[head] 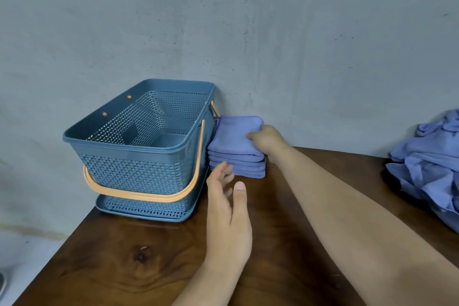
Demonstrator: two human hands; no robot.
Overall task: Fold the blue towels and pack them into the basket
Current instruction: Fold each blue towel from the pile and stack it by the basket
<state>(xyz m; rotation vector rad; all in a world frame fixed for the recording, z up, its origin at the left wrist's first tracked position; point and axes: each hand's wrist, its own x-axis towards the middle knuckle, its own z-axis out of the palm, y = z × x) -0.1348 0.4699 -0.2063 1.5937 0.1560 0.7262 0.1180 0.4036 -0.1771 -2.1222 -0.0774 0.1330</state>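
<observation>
At desk's back-left corner: basket (124, 146), blue perforated plastic, upright, open top, back against wall (248, 32).
Basket inside: only bare floor and perforated walls showing; near inside corner hidden behind front rim.
Handle: orange handle (139, 195), swung down across basket's front wall, far end pinned up by right rim.
Under basket: blue tray (149, 211), slotted rim, flat on desk (139, 256).
Folded towels: folded stack (236, 139), several blue layers, outside basket, just beside its right wall, back edge near wall; touching basket or not, cannot tell.
Right hand: right hand (268, 140) at stack's right side, thumb (253, 135) laid over top towel, other fingers hidden behind stack's side; pinching upper layers, number of layers unreadable.
Left hand: left hand (228, 211) above desk in front of stack, palm turned toward stack, fingers (223, 169) straight and loosely spread, thumb held apart; tips at stack's front-left lower edge, contact hard to tell; holding nothing.
At desk's right edge: unfolded pile (432, 169), crumpled blue towels, well apart from stack, cut off by frame edge; count unreadable.
Hidden: stack's lower right corner behind right hand; tray's back part behind basket.
Forearms: cut off at bottom frame edge.
</observation>
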